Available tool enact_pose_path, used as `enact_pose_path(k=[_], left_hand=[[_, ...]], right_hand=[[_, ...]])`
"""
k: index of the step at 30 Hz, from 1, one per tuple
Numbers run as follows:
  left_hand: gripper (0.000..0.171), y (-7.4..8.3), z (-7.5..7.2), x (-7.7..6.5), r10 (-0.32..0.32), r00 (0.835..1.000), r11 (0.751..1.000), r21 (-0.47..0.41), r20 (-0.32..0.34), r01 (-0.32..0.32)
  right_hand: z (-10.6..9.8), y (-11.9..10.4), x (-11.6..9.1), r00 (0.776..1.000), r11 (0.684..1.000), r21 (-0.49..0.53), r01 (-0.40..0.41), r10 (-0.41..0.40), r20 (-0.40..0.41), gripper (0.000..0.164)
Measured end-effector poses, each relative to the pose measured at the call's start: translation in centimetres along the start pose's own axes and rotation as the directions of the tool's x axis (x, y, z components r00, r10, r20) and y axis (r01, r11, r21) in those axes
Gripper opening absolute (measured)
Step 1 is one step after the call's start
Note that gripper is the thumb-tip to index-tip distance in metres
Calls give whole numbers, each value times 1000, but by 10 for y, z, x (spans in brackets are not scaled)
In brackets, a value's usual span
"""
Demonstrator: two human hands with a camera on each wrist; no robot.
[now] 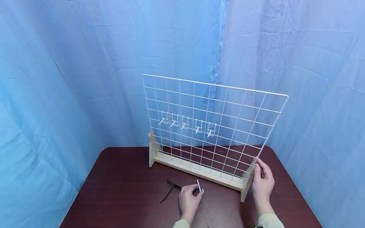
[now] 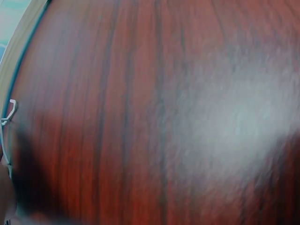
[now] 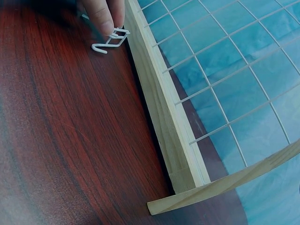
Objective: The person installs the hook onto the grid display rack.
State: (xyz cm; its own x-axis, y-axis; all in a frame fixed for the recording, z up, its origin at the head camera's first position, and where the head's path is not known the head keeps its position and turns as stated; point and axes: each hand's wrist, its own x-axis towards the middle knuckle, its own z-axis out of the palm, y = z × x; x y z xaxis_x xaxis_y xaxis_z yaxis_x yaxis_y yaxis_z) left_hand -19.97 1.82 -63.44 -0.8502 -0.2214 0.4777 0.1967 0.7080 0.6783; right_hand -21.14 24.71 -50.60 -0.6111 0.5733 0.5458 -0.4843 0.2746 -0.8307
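Note:
My left hand (image 1: pixel 189 201) pinches a white wire hook (image 3: pixel 111 43) between thumb and fingers, just above the table in front of the rack. Only a sliver of that hand (image 2: pixel 4 194) and part of the hook (image 2: pixel 12 110) show at the left edge of the left wrist view. A white wire grid rack (image 1: pixel 233 129) stands upright in a pale wooden base (image 1: pixel 196 172). Several more white hooks (image 1: pixel 184 123) hang in a row on its left half. At the rack's right end, my right hand (image 1: pixel 263 183) grips the edge by the top of the wooden side support (image 1: pixel 247 183).
A few thin black ties (image 1: pixel 172 184) lie on the dark red wood-grain table (image 1: pixel 119 190), left of my left hand. Blue curtains (image 1: pixel 114 63) hang behind the table and on both sides. The rack stands at a slant, its right end nearer me.

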Motion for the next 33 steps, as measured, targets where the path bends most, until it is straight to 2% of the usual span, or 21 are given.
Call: enact_pose_path(k=[9, 19, 24, 28, 33], left_hand=[[35, 10, 4, -7, -18, 1000, 1000, 7, 1, 18], [37, 9, 8, -13, 76, 996, 995, -64, -57, -80], [39, 8, 6, -14, 97, 993, 992, -80, -69, -102], [40, 6, 4, -15, 114, 990, 991, -57, -88, -120], [42, 2, 3, -13, 93, 991, 993, -70, -97, -100]], right_hand=[[1, 0, 0, 1000, 1000, 6, -4, 4, 9, 25], [0, 3, 1, 1000, 1000, 29, 4, -5, 13, 26], [0, 3, 0, 1000, 1000, 31, 4, -5, 12, 26], [0, 2, 0, 1000, 1000, 25, 3, -4, 11, 26], [0, 2, 0, 1000, 1000, 26, -2, 2, 11, 26]])
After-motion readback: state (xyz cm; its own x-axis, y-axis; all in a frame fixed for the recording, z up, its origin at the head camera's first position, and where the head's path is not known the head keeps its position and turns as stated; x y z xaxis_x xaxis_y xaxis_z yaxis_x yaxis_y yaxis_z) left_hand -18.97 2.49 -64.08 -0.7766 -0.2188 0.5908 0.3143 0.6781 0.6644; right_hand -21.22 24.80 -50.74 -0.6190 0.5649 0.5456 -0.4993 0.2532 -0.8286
